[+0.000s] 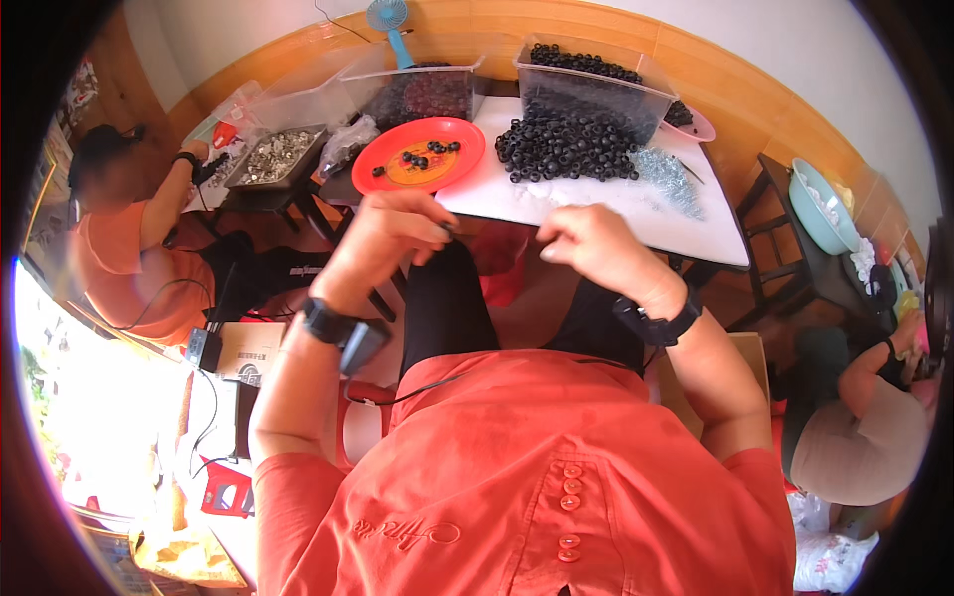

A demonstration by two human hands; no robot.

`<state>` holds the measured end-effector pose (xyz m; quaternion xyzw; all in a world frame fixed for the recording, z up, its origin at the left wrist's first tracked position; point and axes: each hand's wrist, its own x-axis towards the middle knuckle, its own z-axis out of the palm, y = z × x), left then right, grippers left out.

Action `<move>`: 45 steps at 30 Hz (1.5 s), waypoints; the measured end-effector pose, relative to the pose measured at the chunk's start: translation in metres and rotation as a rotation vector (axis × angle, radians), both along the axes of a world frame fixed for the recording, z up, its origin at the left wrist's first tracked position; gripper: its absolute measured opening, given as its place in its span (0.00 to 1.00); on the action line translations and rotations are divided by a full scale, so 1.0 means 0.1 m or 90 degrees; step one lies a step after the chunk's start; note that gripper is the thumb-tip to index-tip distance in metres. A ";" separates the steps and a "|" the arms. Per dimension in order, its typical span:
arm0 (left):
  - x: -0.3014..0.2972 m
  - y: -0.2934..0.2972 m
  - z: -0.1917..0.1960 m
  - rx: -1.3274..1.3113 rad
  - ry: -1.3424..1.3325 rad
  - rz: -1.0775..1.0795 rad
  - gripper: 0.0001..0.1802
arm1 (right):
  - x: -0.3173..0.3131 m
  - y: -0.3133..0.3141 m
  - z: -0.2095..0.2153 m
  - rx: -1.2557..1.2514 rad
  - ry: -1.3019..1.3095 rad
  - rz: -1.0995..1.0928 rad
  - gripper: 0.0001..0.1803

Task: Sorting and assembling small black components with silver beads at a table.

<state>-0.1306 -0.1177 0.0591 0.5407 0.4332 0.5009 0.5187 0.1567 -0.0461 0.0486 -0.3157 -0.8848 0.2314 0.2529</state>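
My left hand (390, 236) is raised over my lap at the table's near edge. A small black piece (450, 229) shows between its thumb and fingertips, probably one of the round black parts. To the right, my right hand (601, 248) hovers with thumb and fingers drawn together; whether they hold anything is too small to make out. Beyond the hands, a heap of black ring-shaped parts (566, 149) lies on the white tabletop (477, 204). A red plate (370, 159) with several black parts sits left of it. Thin silvery-blue pieces (668, 182) are piled at the right.
Transparent bins (651, 104) of black parts stand at the back, near a blue fan (396, 28). At left, a person (149, 228) sits by a tray of small metal pieces (278, 157). Another person (855, 427) works at right, near a pale blue basin (823, 207).
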 end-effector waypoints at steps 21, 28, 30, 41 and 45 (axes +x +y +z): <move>0.78 0.77 -0.47 -0.184 -0.214 -0.068 0.08 | -0.03 1.24 -0.14 0.057 -0.216 -0.304 0.11; 0.96 1.13 -0.55 -0.131 -0.336 -0.087 0.08 | -0.10 1.24 -0.10 0.054 -0.233 -0.305 0.09; 1.01 1.16 -0.56 -0.138 -0.356 -0.096 0.08 | -0.08 1.26 -0.14 0.081 -0.263 -0.301 0.09; 0.90 1.17 -0.59 -0.158 -0.388 -0.088 0.08 | -0.01 1.12 -0.22 0.123 -0.198 -0.304 0.03; 0.92 1.18 -0.60 -0.165 -0.401 -0.096 0.07 | -0.07 1.13 -0.23 0.127 -0.201 -0.323 0.03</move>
